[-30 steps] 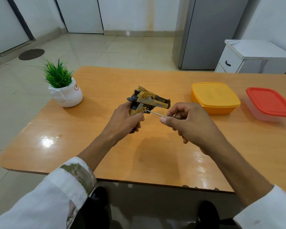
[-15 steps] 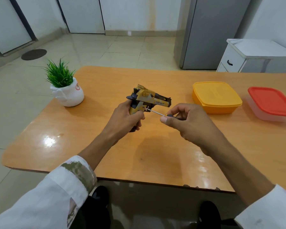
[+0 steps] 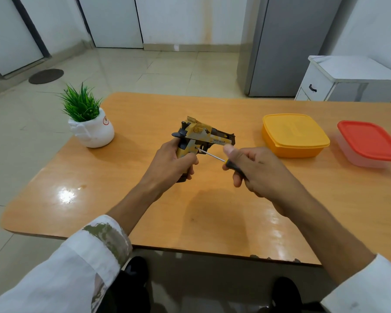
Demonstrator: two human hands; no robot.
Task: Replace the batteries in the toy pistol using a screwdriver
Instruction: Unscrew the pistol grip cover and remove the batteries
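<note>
Only small print on the toy pistol (image 3: 201, 137) & a red mark on the plant pot (image 3: 93, 132) are seen, both unreadable. Pistol's grip is held by fingers of the left hand (image 3: 171, 163) above the surface (image 3: 212, 211). The screwdriver (image 3: 212, 155) handle is gripped by fingers of the right hand (image 3: 257, 170), tip at that grip. Vs 0.5 s ago, right thumb is lifted, black handle exposed. Yellow box (image 3: 294, 134) & red-lidded box (image 3: 370, 143) are set at right.

Yellow-and-black toy pistol (image 3: 203, 137) upright, barrel rightward, with thin black-handled screwdriver (image 3: 230, 165) tip against its grip
</note>
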